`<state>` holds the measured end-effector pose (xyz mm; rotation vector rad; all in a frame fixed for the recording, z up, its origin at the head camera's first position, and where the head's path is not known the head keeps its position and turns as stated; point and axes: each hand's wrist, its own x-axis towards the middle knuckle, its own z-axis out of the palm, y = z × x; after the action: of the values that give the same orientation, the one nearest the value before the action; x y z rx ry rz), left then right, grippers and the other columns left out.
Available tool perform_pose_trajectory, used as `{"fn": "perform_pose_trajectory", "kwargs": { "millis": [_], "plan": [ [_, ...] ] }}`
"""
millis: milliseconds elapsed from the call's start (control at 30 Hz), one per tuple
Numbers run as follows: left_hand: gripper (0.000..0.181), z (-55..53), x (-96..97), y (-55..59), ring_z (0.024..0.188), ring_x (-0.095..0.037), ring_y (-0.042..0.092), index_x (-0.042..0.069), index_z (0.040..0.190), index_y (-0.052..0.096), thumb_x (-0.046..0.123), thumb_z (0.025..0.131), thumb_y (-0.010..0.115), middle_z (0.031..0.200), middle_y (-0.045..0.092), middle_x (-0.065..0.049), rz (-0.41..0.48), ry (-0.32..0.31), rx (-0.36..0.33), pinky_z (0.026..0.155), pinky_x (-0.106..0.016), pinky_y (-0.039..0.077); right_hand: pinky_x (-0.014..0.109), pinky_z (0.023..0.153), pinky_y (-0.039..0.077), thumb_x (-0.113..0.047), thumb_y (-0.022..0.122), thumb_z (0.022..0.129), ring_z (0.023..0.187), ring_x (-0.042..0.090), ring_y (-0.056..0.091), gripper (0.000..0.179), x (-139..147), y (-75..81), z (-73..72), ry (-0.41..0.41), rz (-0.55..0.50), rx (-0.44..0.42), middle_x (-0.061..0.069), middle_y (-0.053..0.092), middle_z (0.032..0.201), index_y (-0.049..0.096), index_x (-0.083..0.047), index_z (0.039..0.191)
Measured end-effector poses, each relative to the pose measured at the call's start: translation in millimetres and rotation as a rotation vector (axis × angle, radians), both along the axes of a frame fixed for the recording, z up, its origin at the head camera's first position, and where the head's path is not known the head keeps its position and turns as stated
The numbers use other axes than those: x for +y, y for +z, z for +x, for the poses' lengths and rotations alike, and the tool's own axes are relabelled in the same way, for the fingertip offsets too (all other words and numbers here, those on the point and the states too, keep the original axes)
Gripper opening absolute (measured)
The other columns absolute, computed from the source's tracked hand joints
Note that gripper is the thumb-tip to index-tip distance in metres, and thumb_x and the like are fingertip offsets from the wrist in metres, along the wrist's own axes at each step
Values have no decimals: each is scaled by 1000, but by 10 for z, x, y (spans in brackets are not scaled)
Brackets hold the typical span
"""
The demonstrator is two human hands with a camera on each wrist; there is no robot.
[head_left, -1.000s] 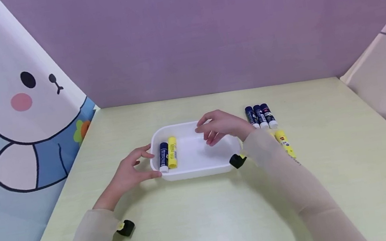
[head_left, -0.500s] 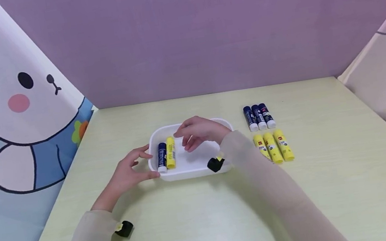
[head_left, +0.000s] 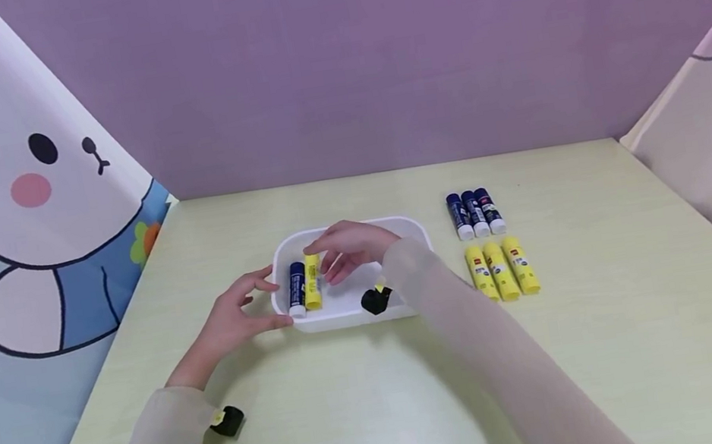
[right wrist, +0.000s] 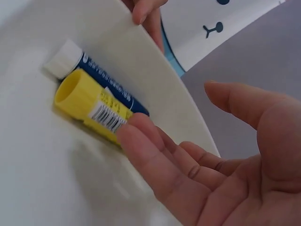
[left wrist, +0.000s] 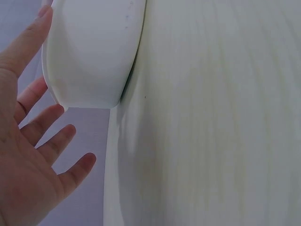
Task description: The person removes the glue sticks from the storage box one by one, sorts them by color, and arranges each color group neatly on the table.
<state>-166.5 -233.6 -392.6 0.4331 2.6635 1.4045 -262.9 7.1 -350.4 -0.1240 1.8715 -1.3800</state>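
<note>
A shallow white plastic tray (head_left: 350,320) holds a dark blue glue stick (head_left: 296,286) with a white end and a yellow glue stick (head_left: 312,290), lying side by side at its left end. My left hand (head_left: 238,312) spans that end, thumb and fingertips touching the rim; its fingers look spread in the left wrist view. Over the tray is my right hand (head_left: 351,244), its fingers relaxed. In the right wrist view its fingertips (right wrist: 141,125) lie at or just in front of the yellow stick, overlapping one end; contact is unclear. The thumb stays apart.
Right of the tray, three dark blue glue sticks (head_left: 475,213) with white ends lie in a row. Three yellow glue sticks (head_left: 502,271) form a row nearer me. All rest on a pale wood-grain table (head_left: 369,404), with a purple backdrop (head_left: 373,58) behind.
My right hand has moved left over the tray, from its right half to beside the yellow glue stick. My left hand stays at the tray's left end.
</note>
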Motion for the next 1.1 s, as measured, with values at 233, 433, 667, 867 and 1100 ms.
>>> {"fn": "perform_pose_trajectory", "kwargs": {
  "millis": [233,433,667,867,1100],
  "plan": [
    [48,0,-2,-8,143,-39,31,9,113,61,22,76,88,154,41,-13,6,-13,19,106,-65,33,33,72,60,-23,65,98,71,23,65,32,-77,-14,-58,104,151,19,16,66,88,58,0,118],
    [49,2,-6,-15,142,-40,32,8,113,61,21,75,89,154,42,-14,4,-14,37,105,-65,34,33,74,60,-28,73,92,72,24,69,32,-172,17,-40,164,336,72,17,69,92,63,-3,108],
    [48,-2,-8,-16,142,-38,33,9,112,61,21,75,89,154,42,-12,9,-13,33,106,-65,34,32,69,60,-25,77,89,73,24,68,29,-215,2,-19,239,442,139,15,69,89,64,-2,101],
    [49,-3,-9,-16,143,-39,32,9,113,61,22,75,89,154,42,-13,8,-18,31,106,-65,34,31,69,60,-17,81,85,74,23,68,27,-230,50,52,239,493,170,14,71,88,63,-3,100],
    [48,2,-8,-17,143,-39,32,9,112,61,21,75,89,154,42,-14,9,-17,38,105,-65,34,32,69,60,-7,79,85,78,24,69,27,-221,39,22,223,455,122,16,70,92,61,-2,104]
  ]
}}
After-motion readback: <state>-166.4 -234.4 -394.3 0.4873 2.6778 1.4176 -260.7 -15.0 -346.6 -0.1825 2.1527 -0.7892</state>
